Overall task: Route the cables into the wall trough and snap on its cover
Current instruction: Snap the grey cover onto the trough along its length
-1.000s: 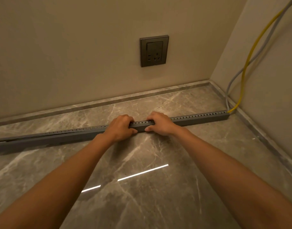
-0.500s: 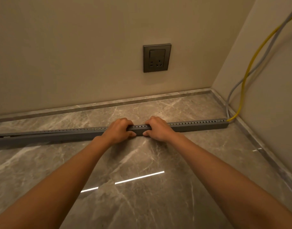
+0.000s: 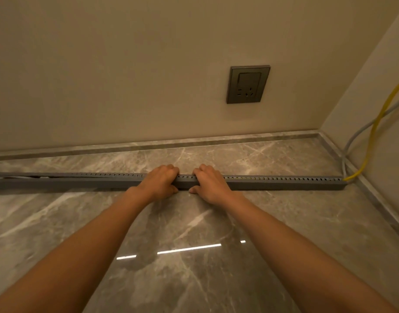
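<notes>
Both grips closed over trough (image 3: 273, 183) — left hand (image 3: 159, 180), right hand (image 3: 211, 182) side by side.

Both hands, left hand (image 3: 159, 181) and right hand (image 3: 211, 182), press on the long grey trough (image 3: 284, 182) on the floor (image 3: 194, 267), below the wall socket (image 3: 248, 84).
</notes>
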The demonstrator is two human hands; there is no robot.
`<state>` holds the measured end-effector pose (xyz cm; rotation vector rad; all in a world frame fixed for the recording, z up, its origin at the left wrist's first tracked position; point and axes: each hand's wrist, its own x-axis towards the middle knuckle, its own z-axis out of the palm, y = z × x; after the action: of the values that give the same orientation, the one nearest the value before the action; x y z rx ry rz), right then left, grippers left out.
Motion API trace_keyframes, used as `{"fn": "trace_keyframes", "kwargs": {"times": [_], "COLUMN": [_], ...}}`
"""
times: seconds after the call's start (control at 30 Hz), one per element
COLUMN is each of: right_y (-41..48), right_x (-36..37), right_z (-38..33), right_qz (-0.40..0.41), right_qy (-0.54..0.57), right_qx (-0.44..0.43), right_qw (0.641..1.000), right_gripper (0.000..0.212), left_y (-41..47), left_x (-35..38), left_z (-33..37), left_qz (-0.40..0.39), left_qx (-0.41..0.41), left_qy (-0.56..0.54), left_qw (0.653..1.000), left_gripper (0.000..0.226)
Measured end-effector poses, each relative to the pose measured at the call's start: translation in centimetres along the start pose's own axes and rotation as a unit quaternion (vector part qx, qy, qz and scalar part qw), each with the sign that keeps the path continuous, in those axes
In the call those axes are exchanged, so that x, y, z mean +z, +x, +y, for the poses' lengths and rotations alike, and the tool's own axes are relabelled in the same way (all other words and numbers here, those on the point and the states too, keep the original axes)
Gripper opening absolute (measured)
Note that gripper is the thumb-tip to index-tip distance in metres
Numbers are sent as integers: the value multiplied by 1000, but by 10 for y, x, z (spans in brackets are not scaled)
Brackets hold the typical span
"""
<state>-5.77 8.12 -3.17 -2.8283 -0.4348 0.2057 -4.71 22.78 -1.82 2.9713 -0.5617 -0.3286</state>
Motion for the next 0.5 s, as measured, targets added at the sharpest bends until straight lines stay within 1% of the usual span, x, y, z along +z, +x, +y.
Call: {"fn": "trace_keyframes", "kwargs": {"times": [0.13, 0.27, 0.4, 0.5], "right_y": [-2, -3, -2, 0], "right_x": [-1, -6, -7, -7], "right_z": [3, 8, 7, 2], "right_qz": [0, 2, -8, -12], "right_qy": [-10, 3, 17, 20], "right_qx": [-7, 10, 33, 58], "right_qw": [1000, 1000, 999, 998], "right_gripper": [38, 39, 38, 40], "left_y": [3, 8, 7, 0], "left_x": [2, 2, 2, -1], "left_z": [2, 6, -2, -19], "left_qz": [21, 30, 26, 27], "left_qx": [19, 28, 24, -2], "left_qy": [6, -16, -70, -93], "left_qw": [1000, 999, 997, 995], "left_gripper": [27, 29, 37, 39]}}
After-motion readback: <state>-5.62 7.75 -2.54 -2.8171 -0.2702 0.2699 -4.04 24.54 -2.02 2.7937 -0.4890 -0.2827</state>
